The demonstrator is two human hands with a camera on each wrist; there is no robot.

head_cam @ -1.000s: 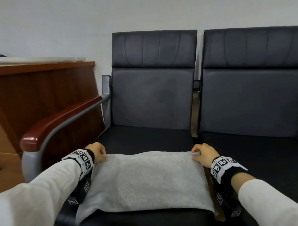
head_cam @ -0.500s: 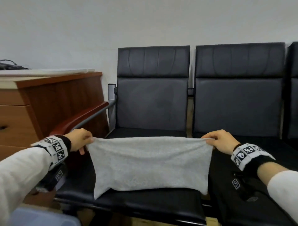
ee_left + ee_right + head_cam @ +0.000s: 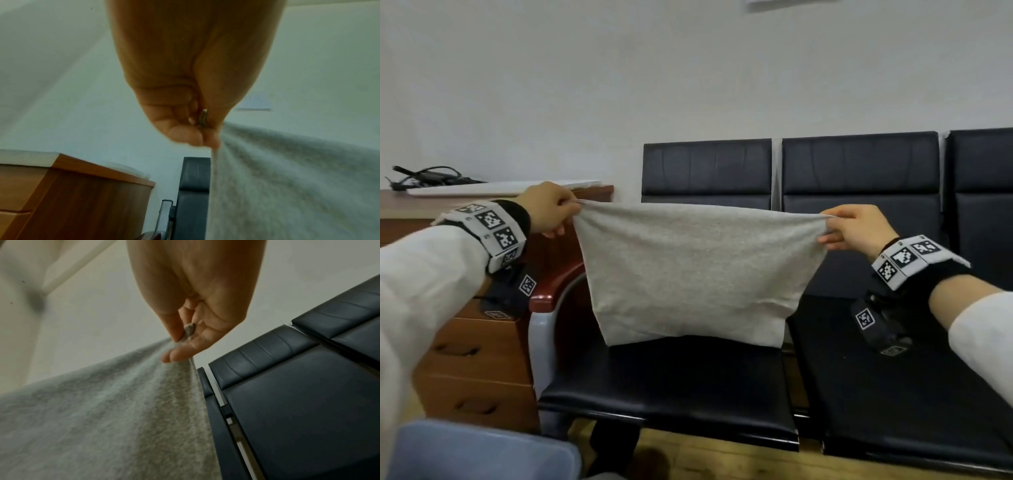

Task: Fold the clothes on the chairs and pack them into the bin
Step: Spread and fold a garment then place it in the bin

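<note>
A plain white wall (image 3: 619,85) fills the upper part of the head view. In front of it stands a row of black padded leather chairs (image 3: 705,171) with a grey metal frame, and the leftmost chair has a dark red wooden armrest (image 3: 554,284). To the left of the chairs stands a brown wooden cabinet with drawers (image 3: 479,346); on its top lies a flat white board (image 3: 500,186) and, behind this, some black cables (image 3: 424,174). At the lower left corner of the head view there is a pale blue rounded object (image 3: 479,452), blurred, and I cannot tell what it is. The folded light grey knitted garment (image 3: 691,267) hangs in the air above the seat of the leftmost chair, stretched flat between the two hands. Its lower edge is very near to the seat, but I cannot tell if it touches. The left hand (image 3: 549,209) pinches the upper left corner of the garment between thumb and curled fingers, and the left wrist view shows the cloth squeezed in the fingertips. The right hand (image 3: 856,226) pinches the upper right corner in the same manner, thumb against the fingers. Both wrists wear black bands with white coded marker squares (image 3: 493,229), and the sleeves (image 3: 421,284) are white.
</note>
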